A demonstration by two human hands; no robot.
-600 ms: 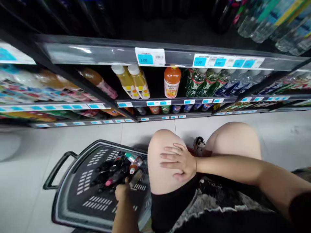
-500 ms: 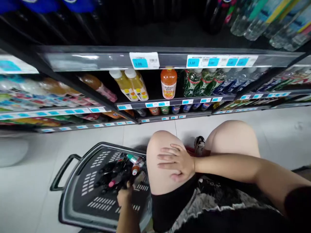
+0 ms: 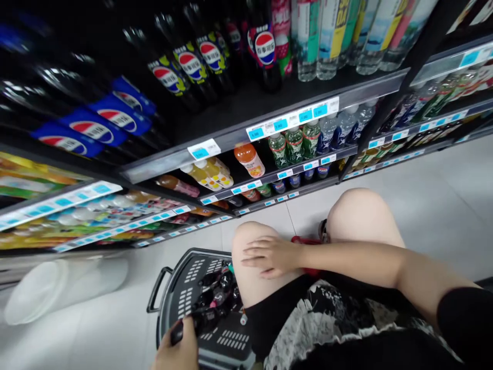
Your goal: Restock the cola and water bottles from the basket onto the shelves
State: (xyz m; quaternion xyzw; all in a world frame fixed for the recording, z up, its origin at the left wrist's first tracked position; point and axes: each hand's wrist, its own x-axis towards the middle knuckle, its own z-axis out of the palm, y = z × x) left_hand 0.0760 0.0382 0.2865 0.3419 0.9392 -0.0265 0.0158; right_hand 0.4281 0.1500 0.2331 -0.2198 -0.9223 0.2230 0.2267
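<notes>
At the lower left, my left hand [image 3: 179,347] is closed around the end of a dark bottle [image 3: 207,319], above the grey basket [image 3: 234,354]. Its label cannot be made out. Several more dark bottles [image 3: 225,279], one with a pink cap, lie inside the basket, partly hidden behind my knee. A small bottle with a white cap [image 3: 243,319] lies there too. My right hand [image 3: 265,255] rests flat on my bent left knee [image 3: 250,234], fingers spread, holding nothing.
Ahead are dark shelves with cola bottles [image 3: 265,49], clear water bottles [image 3: 327,38], an orange juice bottle [image 3: 250,160] and green bottles [image 3: 295,145]. A translucent white tub [image 3: 42,293] sits on the tiled floor [image 3: 111,329] at left. Something red [image 3: 306,240] lies between my legs.
My left hand has come up and back from the basket's bottles with a dark bottle in it. The view has tilted and swung left. My right hand stays on the knee.
</notes>
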